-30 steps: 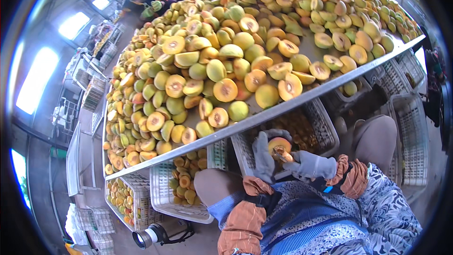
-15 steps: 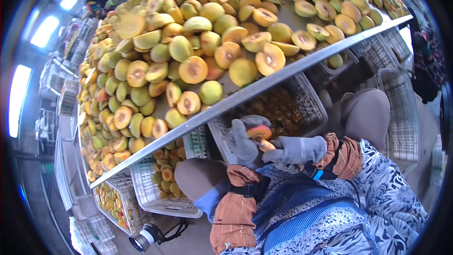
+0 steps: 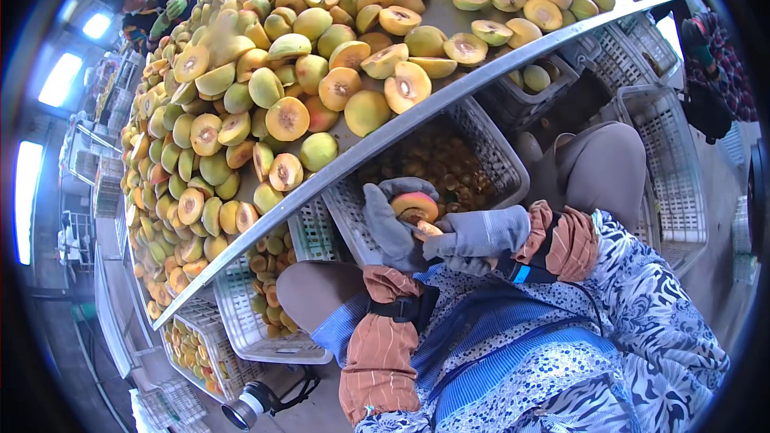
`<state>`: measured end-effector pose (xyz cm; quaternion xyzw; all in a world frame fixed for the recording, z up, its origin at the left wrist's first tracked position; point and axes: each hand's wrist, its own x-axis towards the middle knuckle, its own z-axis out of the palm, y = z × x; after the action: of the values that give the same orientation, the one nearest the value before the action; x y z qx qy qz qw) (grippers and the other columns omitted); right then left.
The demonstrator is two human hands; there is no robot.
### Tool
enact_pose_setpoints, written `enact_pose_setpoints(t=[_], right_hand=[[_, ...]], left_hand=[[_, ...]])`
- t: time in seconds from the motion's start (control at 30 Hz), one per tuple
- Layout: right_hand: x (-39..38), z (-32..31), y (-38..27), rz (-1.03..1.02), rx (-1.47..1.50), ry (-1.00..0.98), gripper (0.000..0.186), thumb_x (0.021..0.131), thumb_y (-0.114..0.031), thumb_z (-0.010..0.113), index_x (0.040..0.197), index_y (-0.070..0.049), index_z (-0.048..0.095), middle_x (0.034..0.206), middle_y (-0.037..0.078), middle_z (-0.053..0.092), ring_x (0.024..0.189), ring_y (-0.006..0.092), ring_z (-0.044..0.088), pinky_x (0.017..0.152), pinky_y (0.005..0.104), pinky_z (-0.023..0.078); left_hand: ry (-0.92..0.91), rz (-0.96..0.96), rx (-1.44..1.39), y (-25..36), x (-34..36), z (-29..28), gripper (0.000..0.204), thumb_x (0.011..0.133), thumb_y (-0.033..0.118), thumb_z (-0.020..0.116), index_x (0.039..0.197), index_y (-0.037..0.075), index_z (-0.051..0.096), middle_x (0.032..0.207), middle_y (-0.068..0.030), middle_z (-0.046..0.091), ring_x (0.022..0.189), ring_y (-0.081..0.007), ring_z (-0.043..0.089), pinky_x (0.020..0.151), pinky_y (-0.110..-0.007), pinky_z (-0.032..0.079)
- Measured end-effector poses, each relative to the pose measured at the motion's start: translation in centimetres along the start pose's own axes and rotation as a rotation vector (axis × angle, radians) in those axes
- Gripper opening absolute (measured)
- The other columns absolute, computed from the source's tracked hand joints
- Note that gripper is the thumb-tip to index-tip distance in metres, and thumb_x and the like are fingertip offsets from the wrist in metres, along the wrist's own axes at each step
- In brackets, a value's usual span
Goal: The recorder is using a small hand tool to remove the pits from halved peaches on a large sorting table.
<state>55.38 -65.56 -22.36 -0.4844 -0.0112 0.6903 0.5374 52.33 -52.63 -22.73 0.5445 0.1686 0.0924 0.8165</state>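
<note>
My left hand [image 3: 391,228], in a grey glove, curls around a halved peach [image 3: 415,205] with reddish skin and an orange cut face. Against it, my right hand [image 3: 485,232] is closed in a matching glove. A small orange peach piece [image 3: 428,230] shows at the right fingertips; whether a tool is also in that hand is hidden. Both hands are over the near side of a pale plastic crate [image 3: 513,162] holding brown-orange pits or scraps, below the table edge. Many peach halves and whole-looking peaches [image 3: 287,118] lie heaped on the table beyond.
The table's metal rim [image 3: 401,132] runs diagonally above my hands. Crates of peach pieces [image 3: 277,345] stand at lower left, beside a black-and-white strapped device [image 3: 245,405]. More crates [image 3: 674,168] stand at right. Other people [image 3: 156,4] are at far left and far right.
The view has shifted, so the table and crates sit further left and higher. My hands remain together at the peach, and its cut face now turns more toward view.
</note>
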Motion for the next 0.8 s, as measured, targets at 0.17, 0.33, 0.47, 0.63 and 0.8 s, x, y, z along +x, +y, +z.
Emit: enact_pose_setpoints(t=[0.17, 0.33, 0.47, 0.63, 0.8], right_hand=[[-0.4, -0.6, -0.3, 0.001, -0.036, -0.108, 0.03, 0.084, -0.039, 0.05, 0.073, -0.012, 0.045, 0.051, -0.003, 0.039, 0.035, 0.0073, 0.035, 0.031, 0.0216, 0.029], [-0.6, 0.3, -0.2, -0.022, -0.262, 0.118, 0.029, 0.086, -0.038, 0.047, 0.069, -0.014, 0.043, 0.049, -0.003, 0.038, 0.033, 0.0062, 0.032, 0.03, 0.0207, 0.027], [0.3, -1.6, 0.7, 0.027, 0.204, -0.398, 0.03, 0.089, -0.035, 0.042, 0.07, -0.013, 0.041, 0.048, -0.005, 0.034, 0.034, 0.0038, 0.03, 0.027, 0.0195, 0.025], [-1.0, -1.1, -0.3, -0.077, 0.231, -0.49, 0.031, 0.092, -0.027, 0.036, 0.065, -0.012, 0.039, 0.048, -0.006, 0.032, 0.034, 0.0023, 0.029, 0.028, 0.0168, 0.023], [-0.7, -3.5, -3.6, 0.004, -0.569, 0.618, 0.024, 0.081, -0.03, 0.053, 0.077, -0.006, 0.052, 0.055, 0.004, 0.051, 0.046, 0.0169, 0.053, 0.042, 0.0291, 0.041]], left_hand=[[0.087, -0.231, -0.263, -1.3, 0.6, -0.8, 0.047, 0.089, 0.049, 0.036, 0.079, 0.006, 0.054, 0.072, -0.0118, 0.058, 0.063, -0.0242, 0.057, 0.058, -0.033, 0.048], [0.139, -0.307, -0.425, -0.9, 0.1, -0.2, 0.044, 0.089, 0.047, 0.038, 0.081, 0.007, 0.053, 0.074, -0.0113, 0.058, 0.065, -0.0243, 0.058, 0.058, -0.032, 0.049], [0.13, 0.119, 0.066, -1.8, 0.2, -1.1, 0.035, 0.088, 0.038, 0.041, 0.094, 0.004, 0.047, 0.081, -0.0135, 0.056, 0.07, -0.0255, 0.058, 0.065, -0.034, 0.05], [0.236, 0.255, 0.148, -1.4, 0.7, -1.2, 0.034, 0.084, 0.027, 0.047, 0.107, 0.003, 0.039, 0.092, -0.0152, 0.054, 0.076, -0.0257, 0.057, 0.069, -0.035, 0.049], [0.235, 0.298, 0.217, -1.2, 1.3, -2.6, 0.047, 0.081, 0.016, 0.053, 0.12, 0.002, 0.032, 0.103, -0.017, 0.051, 0.083, -0.026, 0.057, 0.074, -0.037, 0.049]])
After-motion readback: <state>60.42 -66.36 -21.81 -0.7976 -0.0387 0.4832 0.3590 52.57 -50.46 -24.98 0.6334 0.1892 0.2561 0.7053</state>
